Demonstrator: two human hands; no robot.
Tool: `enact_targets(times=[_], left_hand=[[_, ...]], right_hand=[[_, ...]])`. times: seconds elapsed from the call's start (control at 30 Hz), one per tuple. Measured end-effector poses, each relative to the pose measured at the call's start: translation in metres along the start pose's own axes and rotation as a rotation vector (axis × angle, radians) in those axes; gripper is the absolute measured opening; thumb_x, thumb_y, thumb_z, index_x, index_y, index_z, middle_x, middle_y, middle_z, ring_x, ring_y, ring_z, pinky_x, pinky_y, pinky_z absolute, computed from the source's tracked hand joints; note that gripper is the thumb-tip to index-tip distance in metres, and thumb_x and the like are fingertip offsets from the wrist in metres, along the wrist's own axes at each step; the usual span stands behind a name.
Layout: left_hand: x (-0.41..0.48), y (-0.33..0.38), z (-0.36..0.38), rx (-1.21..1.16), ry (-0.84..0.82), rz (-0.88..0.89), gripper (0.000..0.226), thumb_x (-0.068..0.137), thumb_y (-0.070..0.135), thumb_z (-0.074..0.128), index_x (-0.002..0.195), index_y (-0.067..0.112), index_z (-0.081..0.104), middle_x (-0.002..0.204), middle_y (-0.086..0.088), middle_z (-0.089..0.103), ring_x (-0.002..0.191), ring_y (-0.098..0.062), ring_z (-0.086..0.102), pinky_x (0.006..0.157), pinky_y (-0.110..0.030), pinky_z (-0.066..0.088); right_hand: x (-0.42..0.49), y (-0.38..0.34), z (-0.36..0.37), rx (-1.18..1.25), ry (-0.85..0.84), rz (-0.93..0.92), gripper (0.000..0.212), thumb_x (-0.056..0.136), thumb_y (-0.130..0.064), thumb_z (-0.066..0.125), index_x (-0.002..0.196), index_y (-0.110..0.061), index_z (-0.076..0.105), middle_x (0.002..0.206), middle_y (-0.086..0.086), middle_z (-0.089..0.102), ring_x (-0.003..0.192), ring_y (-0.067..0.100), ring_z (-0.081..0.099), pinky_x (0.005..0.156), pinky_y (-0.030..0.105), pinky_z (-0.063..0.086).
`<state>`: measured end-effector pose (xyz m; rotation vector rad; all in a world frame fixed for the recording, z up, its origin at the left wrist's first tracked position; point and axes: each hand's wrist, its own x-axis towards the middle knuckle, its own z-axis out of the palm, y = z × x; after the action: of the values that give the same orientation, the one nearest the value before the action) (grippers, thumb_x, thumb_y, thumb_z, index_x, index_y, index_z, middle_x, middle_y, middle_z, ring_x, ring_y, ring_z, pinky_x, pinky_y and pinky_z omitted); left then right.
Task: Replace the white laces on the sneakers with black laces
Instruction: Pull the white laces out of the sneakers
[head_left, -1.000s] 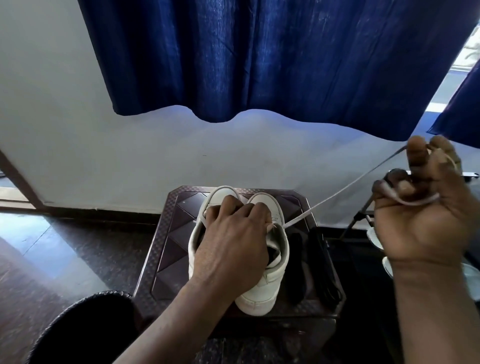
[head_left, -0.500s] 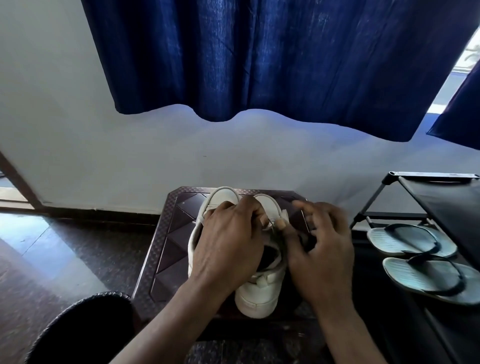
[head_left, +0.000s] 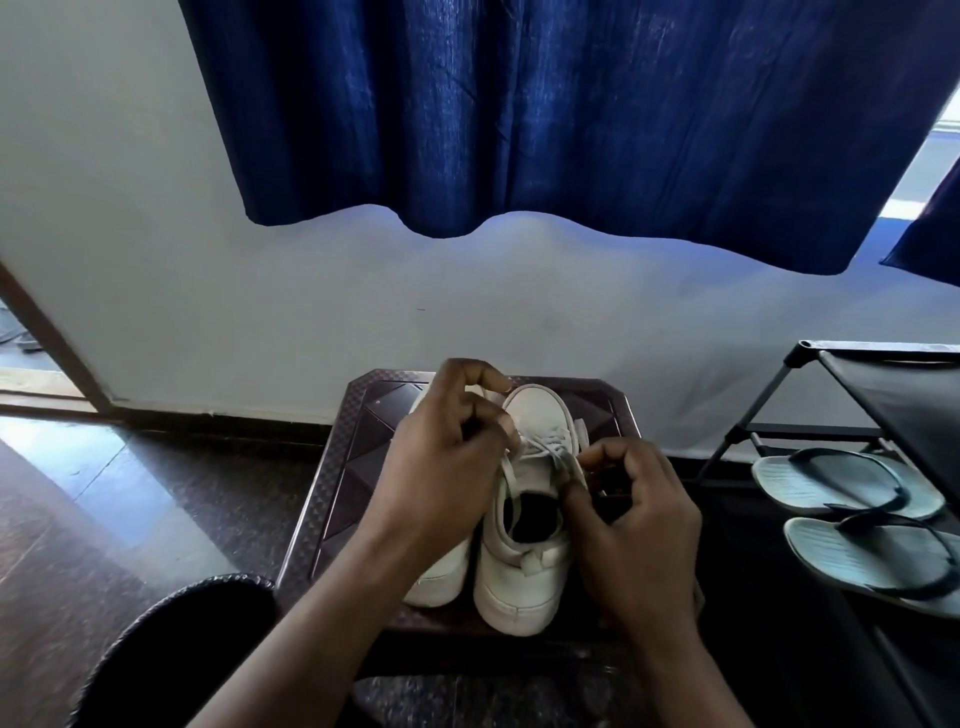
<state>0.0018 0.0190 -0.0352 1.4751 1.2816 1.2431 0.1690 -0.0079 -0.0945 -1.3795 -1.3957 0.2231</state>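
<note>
On the dark stool (head_left: 353, 467): the right sneaker (head_left: 524, 587) and the left sneaker (head_left: 441, 577) sit side by side.
Left hand (head_left: 441, 467): fingers curled, pinching the white lace (head_left: 545, 447) at the left side of the right sneaker.
Right hand (head_left: 639, 525): finger and thumb closed on the same lace, at its right side.
Left sneaker: mostly hidden under the left fingers and wrist.
Right of the right fingers: flip-flops (head_left: 841, 483) on a black rack (head_left: 883, 384).
High above the fingers: a blue curtain (head_left: 519, 104).

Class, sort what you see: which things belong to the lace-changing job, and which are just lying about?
Job: sneakers, white lace, left hand, right hand.
Lying about: sandals, rack, curtain.
</note>
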Motion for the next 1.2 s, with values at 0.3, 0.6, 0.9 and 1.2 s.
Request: enact_targets(times=[0.3,0.6,0.9,1.2], left_hand=[[-0.015,-0.014,0.005,0.707,0.131,0.511,0.006,0.091,0.027,0.067,0.094,0.027,0.073,0.095,0.016,0.066,0.095,-0.014,0.049,0.084,-0.028,0.043],[-0.001,0.002,-0.021,0.053,-0.019,0.074,0.008,0.099,0.021,0.068,0.097,0.024,0.061,0.069,0.004,0.065,0.060,-0.012,0.053,0.063,-0.029,0.042],[-0.005,0.007,-0.027,0.010,0.180,0.124,0.016,0.098,0.023,0.056,0.086,0.021,0.067,0.077,0.002,0.069,0.069,-0.017,0.065,0.068,-0.033,0.051],[-0.004,0.005,-0.045,0.702,-0.080,0.222,0.015,0.086,0.046,0.079,0.088,0.031,0.079,0.074,0.013,0.067,0.071,-0.003,0.063,0.067,-0.021,0.045]], right_hand=[[-0.001,0.001,0.000,0.032,-0.012,-0.016,0.018,0.087,-0.039,0.078,0.092,-0.026,0.066,0.090,-0.014,0.067,0.080,0.006,0.065,0.068,0.022,0.050],[-0.001,-0.001,0.002,-0.026,-0.010,0.026,0.017,0.085,-0.032,0.080,0.093,-0.030,0.065,0.089,-0.016,0.067,0.079,0.004,0.064,0.068,0.019,0.047],[-0.002,0.000,0.007,-0.032,0.006,0.030,0.017,0.085,-0.025,0.080,0.093,-0.030,0.066,0.088,-0.015,0.068,0.077,0.005,0.064,0.068,0.014,0.044],[-0.001,0.003,0.010,0.011,0.016,0.033,0.020,0.083,-0.021,0.080,0.094,-0.029,0.065,0.086,-0.015,0.068,0.076,0.006,0.063,0.067,0.009,0.040]])
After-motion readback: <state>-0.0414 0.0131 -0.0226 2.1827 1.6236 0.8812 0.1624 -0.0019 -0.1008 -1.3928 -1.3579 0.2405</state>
